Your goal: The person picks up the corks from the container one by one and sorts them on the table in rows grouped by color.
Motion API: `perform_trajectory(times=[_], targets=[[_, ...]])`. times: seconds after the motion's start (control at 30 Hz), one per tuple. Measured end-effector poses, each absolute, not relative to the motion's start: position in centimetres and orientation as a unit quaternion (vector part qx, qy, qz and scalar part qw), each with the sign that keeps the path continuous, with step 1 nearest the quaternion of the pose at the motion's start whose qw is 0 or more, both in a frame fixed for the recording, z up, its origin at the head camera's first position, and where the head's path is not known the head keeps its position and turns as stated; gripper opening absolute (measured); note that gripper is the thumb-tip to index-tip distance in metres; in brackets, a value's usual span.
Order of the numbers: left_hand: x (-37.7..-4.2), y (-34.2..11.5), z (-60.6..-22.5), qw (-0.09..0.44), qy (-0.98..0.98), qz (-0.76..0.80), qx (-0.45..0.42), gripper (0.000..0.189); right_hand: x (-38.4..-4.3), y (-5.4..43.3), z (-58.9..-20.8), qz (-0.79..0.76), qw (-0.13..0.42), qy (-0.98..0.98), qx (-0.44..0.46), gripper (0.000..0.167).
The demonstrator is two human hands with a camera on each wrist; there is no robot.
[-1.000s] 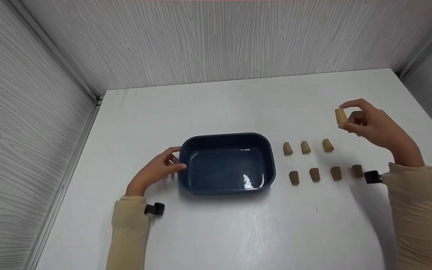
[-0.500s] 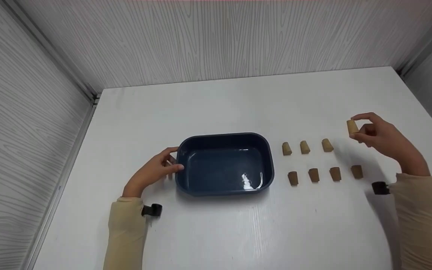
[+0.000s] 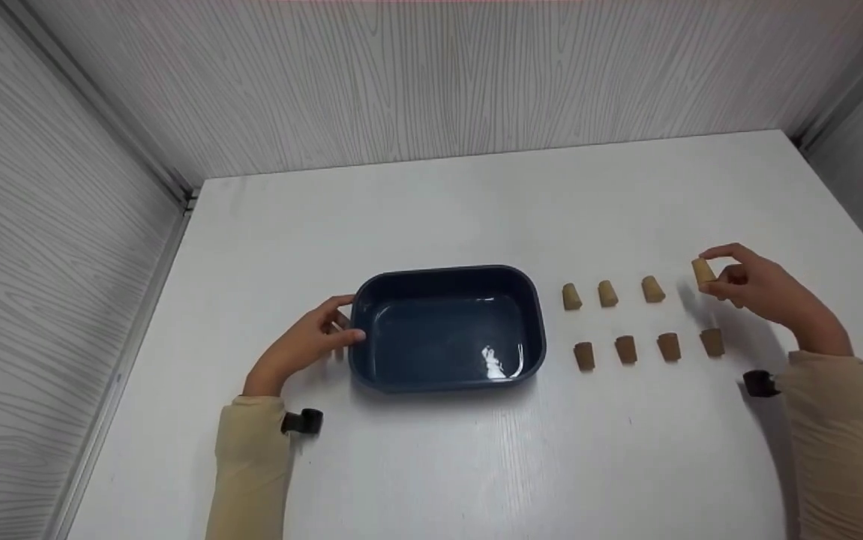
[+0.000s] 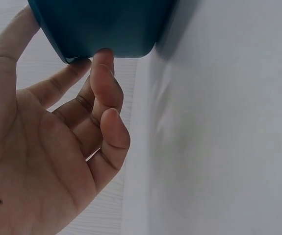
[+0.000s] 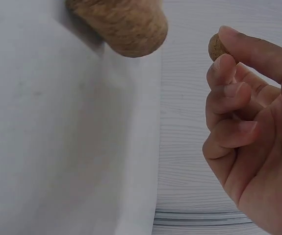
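Note:
A light cork stopper is pinched between the thumb and fingertips of my right hand, at the right end of the far row of corks. The right wrist view shows the pinched cork end-on, with the other fingers curled below. My left hand grips the left end of a blue rectangular dish, thumb over its rim. Seen from the left wrist, fingers touch the outer wall of the dish. Nothing lies inside the dish.
Three light corks, one being a cork, lie in the far row right of the dish. Several darker corks, including a cork, form the near row. Wood-grain panels border the white table at back and sides.
My right hand, still pinching the light cork, has moved slightly right and down toward the table, level with the far row. My left hand stays on the dish.

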State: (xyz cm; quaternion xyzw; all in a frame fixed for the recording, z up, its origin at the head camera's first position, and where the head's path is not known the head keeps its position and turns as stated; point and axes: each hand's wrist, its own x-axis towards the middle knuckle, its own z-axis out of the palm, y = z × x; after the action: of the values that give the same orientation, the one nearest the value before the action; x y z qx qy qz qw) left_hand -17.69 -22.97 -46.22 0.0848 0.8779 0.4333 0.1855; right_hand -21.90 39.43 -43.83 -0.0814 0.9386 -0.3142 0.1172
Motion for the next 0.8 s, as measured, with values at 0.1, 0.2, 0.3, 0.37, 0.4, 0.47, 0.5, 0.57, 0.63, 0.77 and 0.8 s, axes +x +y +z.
perform_trajectory(times=[0.1,0.2,0.3,0.37,0.4,0.47,0.5,0.57,0.63,0.77,0.8], targets=[[-17.7,-23.0,-46.3,0.184,0.878,0.433,0.089,0.068,-22.1,39.5,-44.2,-0.313,0.133,0.937,-0.079,0.050],[-17.7,-23.1,-46.3,0.183,0.878,0.433,0.091,0.068,-22.3,39.6,-44.5,-0.306,0.148,0.937,-0.079,0.050],[-17.7,-23.0,-46.2,0.182,0.878,0.433,0.091,0.068,-22.5,39.5,-44.7,-0.295,0.165,0.938,-0.076,0.052],[-17.7,-23.0,-46.2,0.181,0.878,0.434,0.090,0.067,-22.7,39.4,-44.8,-0.286,0.176,0.939,-0.076,0.052],[-17.6,-23.0,-46.2,0.182,0.877,0.435,0.089,0.067,-22.8,39.4,-44.8,-0.282,0.182,0.939,-0.076,0.052],[-17.6,-23.0,-46.3,0.184,0.878,0.433,0.086,0.067,-23.0,39.3,-44.9,-0.274,0.188,0.940,-0.078,0.052],[-17.6,-23.0,-46.3,0.185,0.878,0.433,0.085,0.067,-23.1,39.2,-44.9,-0.270,0.191,0.940,-0.078,0.052],[-17.6,-23.1,-46.4,0.187,0.878,0.433,0.083,0.066,-23.2,39.2,-44.9,-0.267,0.197,0.940,-0.077,0.051],[-17.6,-23.0,-46.4,0.188,0.878,0.433,0.082,0.066,-23.3,39.2,-44.9,-0.264,0.200,0.941,-0.073,0.051],[-17.6,-22.9,-46.2,0.188,0.876,0.437,0.079,0.066,-23.4,39.1,-45.0,-0.263,0.205,0.940,-0.070,0.051],[-17.5,-22.9,-46.2,0.189,0.876,0.437,0.079,0.066,-23.4,39.1,-45.0,-0.262,0.207,0.940,-0.070,0.051]])
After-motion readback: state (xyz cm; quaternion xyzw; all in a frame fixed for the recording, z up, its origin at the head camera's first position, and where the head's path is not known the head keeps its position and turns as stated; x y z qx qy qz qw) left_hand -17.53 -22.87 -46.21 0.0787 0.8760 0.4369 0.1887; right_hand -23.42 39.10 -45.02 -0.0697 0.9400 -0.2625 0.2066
